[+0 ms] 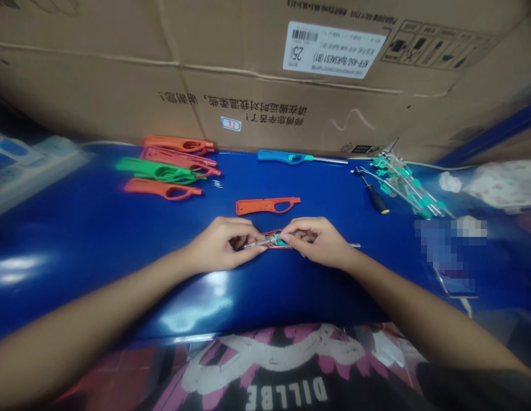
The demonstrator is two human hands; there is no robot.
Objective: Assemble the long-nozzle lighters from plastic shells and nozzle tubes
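Both hands are closed over a partly built gas lighter point(273, 234) at the middle of the table. Its orange shell half lies mostly under my fingers. My left hand point(231, 245) pinches a slim, clear and silvery piece at the shell's left end. Thumb and fingers of my right hand point(317, 240) grip the insides near a teal trigger point(282, 241). A thin metal tube point(355, 245) sticks out to the right beyond my right hand. Just behind the hands lies a loose orange shell half point(268, 205), inner side up.
Orange, red and green lighter shells point(171, 165) are piled at the back left. A whole blue lighter point(300, 157) lies by the cardboard box point(231, 80). At the right are a screwdriver point(377, 200), metal tubes with teal parts point(411, 185) and a phone-like, blurred object point(451, 268).
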